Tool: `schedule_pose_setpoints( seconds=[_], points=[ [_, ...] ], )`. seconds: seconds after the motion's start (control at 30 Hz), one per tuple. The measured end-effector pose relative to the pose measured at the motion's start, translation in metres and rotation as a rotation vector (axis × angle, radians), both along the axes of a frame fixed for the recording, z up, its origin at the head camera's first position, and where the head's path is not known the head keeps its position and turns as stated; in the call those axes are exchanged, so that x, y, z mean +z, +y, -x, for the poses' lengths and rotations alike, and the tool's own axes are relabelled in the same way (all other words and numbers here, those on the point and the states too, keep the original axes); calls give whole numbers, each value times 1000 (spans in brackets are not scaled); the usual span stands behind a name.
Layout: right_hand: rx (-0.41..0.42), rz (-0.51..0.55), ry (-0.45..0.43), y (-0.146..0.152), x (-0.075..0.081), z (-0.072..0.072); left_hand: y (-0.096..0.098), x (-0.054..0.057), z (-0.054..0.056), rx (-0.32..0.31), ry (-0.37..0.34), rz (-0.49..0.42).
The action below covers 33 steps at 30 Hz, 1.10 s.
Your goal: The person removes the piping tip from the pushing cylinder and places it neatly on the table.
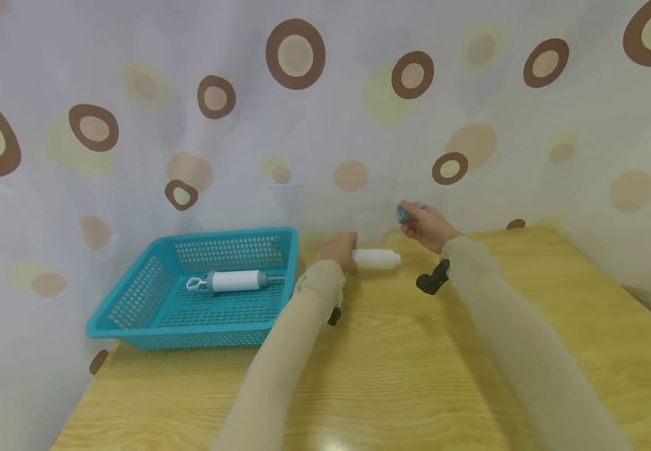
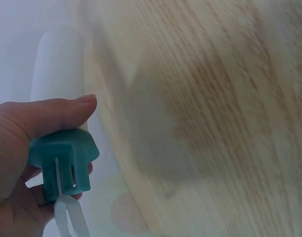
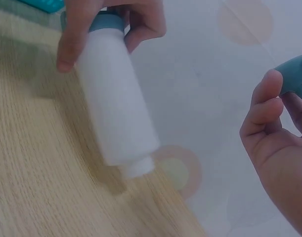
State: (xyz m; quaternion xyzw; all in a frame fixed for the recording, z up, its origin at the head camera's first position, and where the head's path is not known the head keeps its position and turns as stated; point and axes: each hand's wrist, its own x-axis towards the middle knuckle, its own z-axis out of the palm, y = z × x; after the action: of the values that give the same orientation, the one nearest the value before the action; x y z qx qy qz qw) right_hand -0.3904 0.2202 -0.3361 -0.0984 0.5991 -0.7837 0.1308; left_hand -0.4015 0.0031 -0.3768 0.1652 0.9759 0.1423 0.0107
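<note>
My left hand (image 1: 338, 250) grips a white syringe-like tube (image 1: 376, 259) near its teal end cap (image 2: 64, 145). A white loop handle (image 2: 74, 217) sticks out beyond that cap in the left wrist view. The tube's narrow white tip (image 3: 140, 168) points toward the right, uncovered. To the right and a little higher, my right hand (image 1: 429, 228) pinches a small hollow teal cap (image 1: 402, 213) between thumb and fingers. The cap is held apart from the tube. Both hands are above the table's far edge.
A blue perforated basket (image 1: 190, 338) stands on the left of the wooden table (image 1: 370, 382). Inside lies a similar white syringe (image 1: 238, 280) with a loop handle and a thin rod. A spotted sheet (image 1: 337, 125) hangs behind the table.
</note>
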Motion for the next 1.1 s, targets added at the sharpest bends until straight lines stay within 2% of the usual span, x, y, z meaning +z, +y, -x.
schedule_pose_setpoints(
  seconds=[0.13, 0.3, 0.47, 0.67, 0.73, 0.8, 0.9, 0.97, 1.03, 1.1],
  points=[
    [-8, -4, -3, -1, -1, 1, -4, -8, -1, 4, 34, 46],
    [7, -23, 12, -4, -3, 2, -12, -21, -3, 36, 15, 106],
    [2, -24, 5, -5, -5, 2, -15, -28, -4, 51, 0, 105],
    [-22, -55, -1, -8, -8, 2, -11, -33, -1, 56, 1, 136],
    [-37, -68, -4, -8, -9, 3, -7, -33, 0, 35, 30, 91],
    [-53, -82, -10, -9, -10, 4, -2, -30, 0, 3, 78, -3],
    [-68, -97, -22, -10, -11, 5, 8, -18, -2, -55, 194, -149],
    [-72, -116, -23, -10, -12, 5, 15, -7, -5, -81, 244, -256],
    [-70, -133, -16, -11, -13, 5, 21, 2, -8, -98, 263, -351],
    [-66, -150, -3, -12, -13, 6, 26, 10, -11, -110, 240, -427]
  ],
)
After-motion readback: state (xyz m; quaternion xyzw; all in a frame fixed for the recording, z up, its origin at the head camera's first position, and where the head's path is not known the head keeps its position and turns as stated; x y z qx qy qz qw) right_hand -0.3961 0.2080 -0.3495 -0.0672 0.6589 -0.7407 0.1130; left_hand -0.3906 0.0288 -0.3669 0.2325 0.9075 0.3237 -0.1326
